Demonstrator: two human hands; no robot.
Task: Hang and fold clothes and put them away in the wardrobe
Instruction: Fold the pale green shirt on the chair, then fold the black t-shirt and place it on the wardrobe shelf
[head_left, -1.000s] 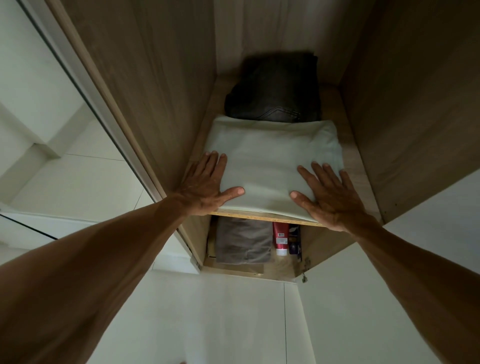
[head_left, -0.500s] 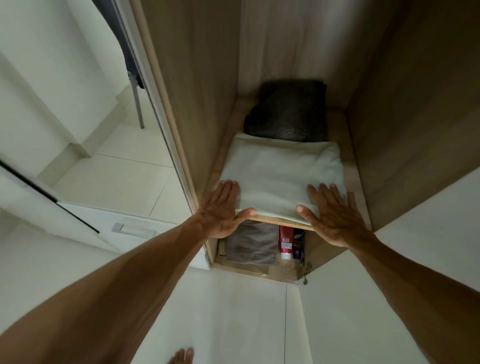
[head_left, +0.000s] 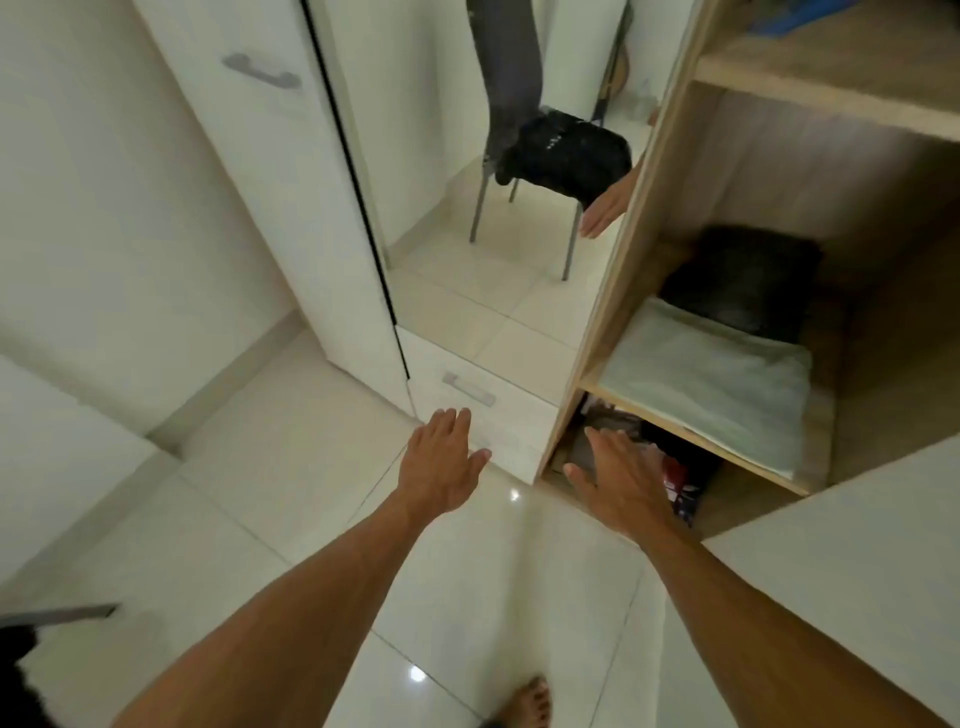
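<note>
Both hands have come off the pale folded cloth and drawn back out of the wardrobe, and the view has swung left toward the mirror door. The left hand (head_left: 441, 462) hangs in the air with its grip apart, fingers straight and close together, in front of the white drawer (head_left: 483, 410). The right hand (head_left: 618, 478) is likewise spread flat and holds nothing, in front of the lower compartment just below the shelf (head_left: 696, 434). The pale folded cloth (head_left: 711, 384) lies flat on that shelf at its front edge, with a dark folded garment (head_left: 748, 280) touching it behind, toward the back of the wardrobe (head_left: 639, 260). Beneath the shelf a red-labelled item (head_left: 674, 475) shows beside the right hand, among blurred dark things. The mirror door (head_left: 493, 270) reflects a metal-legged chair (head_left: 566, 156) with dark fabric on it. A bare foot (head_left: 524, 701) stands on the glossy tiled floor (head_left: 467, 597).
</note>
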